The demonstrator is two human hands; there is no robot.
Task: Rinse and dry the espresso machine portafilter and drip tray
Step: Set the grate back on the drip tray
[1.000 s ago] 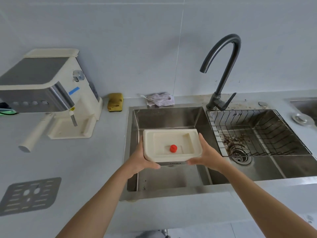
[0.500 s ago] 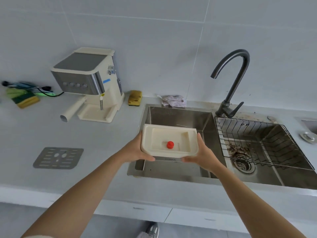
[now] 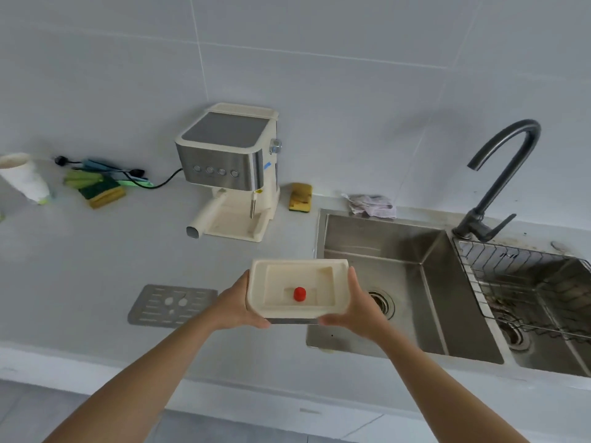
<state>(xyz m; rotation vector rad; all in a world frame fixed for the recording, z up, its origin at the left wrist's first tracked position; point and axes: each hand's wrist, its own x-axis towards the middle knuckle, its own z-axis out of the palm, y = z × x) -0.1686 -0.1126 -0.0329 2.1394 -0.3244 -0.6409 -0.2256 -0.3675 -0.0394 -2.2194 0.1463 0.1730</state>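
I hold the cream drip tray (image 3: pixel 275 306) level above the counter's edge, just left of the sink (image 3: pixel 377 251). My left hand (image 3: pixel 238 303) grips its left side and my right hand (image 3: pixel 348 310) grips its right side. A small red float (image 3: pixel 299 294) stands in the tray's middle. The tray's metal grate (image 3: pixel 171 305) lies flat on the counter to the left. The cream and steel espresso machine (image 3: pixel 228 167) stands at the back, with the portafilter's cream handle (image 3: pixel 208 219) sticking out toward the front left.
A dark gooseneck faucet (image 3: pixel 502 177) rises behind the sink, and a wire basket (image 3: pixel 524 282) sits in the right basin. A yellow sponge (image 3: pixel 300 197) and a crumpled cloth (image 3: pixel 372 206) lie by the wall. More sponges (image 3: pixel 100 188), a black cord and a white cup (image 3: pixel 25 177) are at the far left.
The tray has come out from over the sink basin and moved left, now over the counter's edge. The view has pulled back and swung left, showing more of the counter.
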